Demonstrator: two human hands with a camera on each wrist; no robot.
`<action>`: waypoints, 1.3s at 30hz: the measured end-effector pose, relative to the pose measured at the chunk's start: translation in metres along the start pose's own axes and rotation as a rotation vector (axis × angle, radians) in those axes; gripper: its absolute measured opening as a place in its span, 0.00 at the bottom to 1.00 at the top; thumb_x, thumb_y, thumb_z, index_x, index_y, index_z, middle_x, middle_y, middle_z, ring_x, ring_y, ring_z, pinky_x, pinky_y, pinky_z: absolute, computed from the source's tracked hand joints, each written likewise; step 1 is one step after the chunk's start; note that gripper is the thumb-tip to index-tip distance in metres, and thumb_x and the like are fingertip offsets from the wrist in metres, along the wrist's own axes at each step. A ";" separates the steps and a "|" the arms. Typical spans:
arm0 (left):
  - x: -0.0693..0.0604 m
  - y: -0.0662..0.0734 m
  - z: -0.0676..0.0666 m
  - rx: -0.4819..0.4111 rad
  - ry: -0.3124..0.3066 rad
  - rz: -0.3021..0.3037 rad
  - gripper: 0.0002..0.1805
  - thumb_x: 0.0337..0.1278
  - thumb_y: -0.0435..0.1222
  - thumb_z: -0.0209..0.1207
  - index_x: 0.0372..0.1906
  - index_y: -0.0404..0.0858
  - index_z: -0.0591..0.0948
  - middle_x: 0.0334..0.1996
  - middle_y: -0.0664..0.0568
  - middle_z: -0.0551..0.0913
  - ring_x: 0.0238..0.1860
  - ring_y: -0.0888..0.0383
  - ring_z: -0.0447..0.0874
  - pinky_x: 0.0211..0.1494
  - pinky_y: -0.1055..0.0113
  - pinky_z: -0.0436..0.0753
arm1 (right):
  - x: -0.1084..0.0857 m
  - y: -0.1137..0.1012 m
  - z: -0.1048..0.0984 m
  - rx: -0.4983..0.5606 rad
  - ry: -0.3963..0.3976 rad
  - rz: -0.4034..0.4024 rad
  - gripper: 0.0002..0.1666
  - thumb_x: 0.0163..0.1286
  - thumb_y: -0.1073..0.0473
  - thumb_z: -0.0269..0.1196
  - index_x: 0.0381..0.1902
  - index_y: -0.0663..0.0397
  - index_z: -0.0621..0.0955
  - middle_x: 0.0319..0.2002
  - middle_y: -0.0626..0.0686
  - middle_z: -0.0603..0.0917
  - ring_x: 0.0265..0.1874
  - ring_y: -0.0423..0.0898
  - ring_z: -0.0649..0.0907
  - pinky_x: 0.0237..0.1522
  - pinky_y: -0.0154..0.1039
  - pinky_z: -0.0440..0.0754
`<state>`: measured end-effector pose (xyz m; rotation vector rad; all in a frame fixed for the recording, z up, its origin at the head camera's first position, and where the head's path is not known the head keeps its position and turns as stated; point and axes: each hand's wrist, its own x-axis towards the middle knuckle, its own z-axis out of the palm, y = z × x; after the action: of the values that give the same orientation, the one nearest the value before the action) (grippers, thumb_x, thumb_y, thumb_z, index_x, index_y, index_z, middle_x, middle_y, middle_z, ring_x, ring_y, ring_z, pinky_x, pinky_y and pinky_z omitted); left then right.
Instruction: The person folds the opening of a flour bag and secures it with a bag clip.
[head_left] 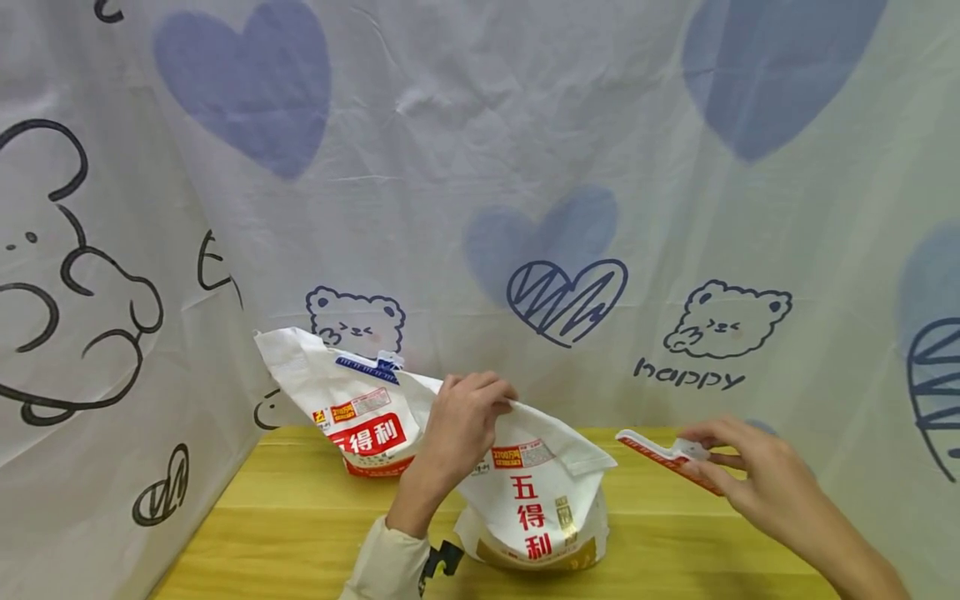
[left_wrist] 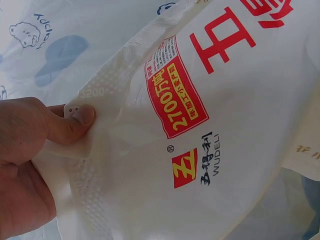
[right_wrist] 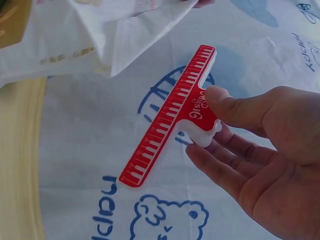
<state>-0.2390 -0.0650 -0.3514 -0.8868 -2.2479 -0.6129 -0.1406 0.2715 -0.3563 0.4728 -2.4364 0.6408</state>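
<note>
My left hand (head_left: pixel 467 421) pinches the folded top edge of a white flour bag (head_left: pixel 528 492) with red lettering, its thumb on the front face in the left wrist view. The bag stands on the table with its top pulled up and slanting down to the right. To the right of the bag, my right hand (head_left: pixel 757 471) holds a red and white clip (right_wrist: pixel 167 120) with a piano-key pattern by its handle, between thumb and fingers. The clip is apart from the bag. Its long edge points toward the bag in the head view.
Behind and to the left stands a second white flour bag (head_left: pixel 367 417), a blue clip (head_left: pixel 367 367) across its top. Both bags are on a yellow wooden table (head_left: pixel 285 533). A printed curtain (head_left: pixel 450 167) with hearts and bears hangs behind and at the sides.
</note>
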 end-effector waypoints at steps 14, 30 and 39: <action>0.000 -0.003 -0.003 -0.010 -0.004 -0.016 0.09 0.56 0.27 0.71 0.38 0.45 0.87 0.36 0.59 0.87 0.39 0.59 0.84 0.49 0.61 0.76 | 0.040 -0.019 0.013 0.162 0.048 -0.029 0.22 0.53 0.73 0.77 0.46 0.57 0.86 0.39 0.49 0.87 0.37 0.43 0.86 0.38 0.33 0.87; 0.002 -0.004 -0.001 -0.042 0.021 0.003 0.09 0.56 0.27 0.71 0.38 0.45 0.87 0.37 0.59 0.87 0.40 0.60 0.84 0.49 0.61 0.77 | 0.061 -0.026 0.032 0.220 0.111 -0.015 0.16 0.56 0.75 0.75 0.40 0.56 0.86 0.36 0.49 0.88 0.33 0.46 0.88 0.37 0.27 0.84; 0.003 -0.004 -0.001 -0.046 0.022 -0.002 0.08 0.57 0.28 0.71 0.37 0.44 0.88 0.36 0.59 0.88 0.39 0.60 0.84 0.50 0.61 0.77 | 0.067 -0.028 0.045 0.271 0.154 0.045 0.12 0.57 0.78 0.73 0.33 0.58 0.87 0.33 0.50 0.88 0.33 0.46 0.87 0.35 0.27 0.85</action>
<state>-0.2430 -0.0666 -0.3497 -0.8967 -2.2233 -0.6745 -0.1992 0.2120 -0.3386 0.4572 -2.2304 0.9962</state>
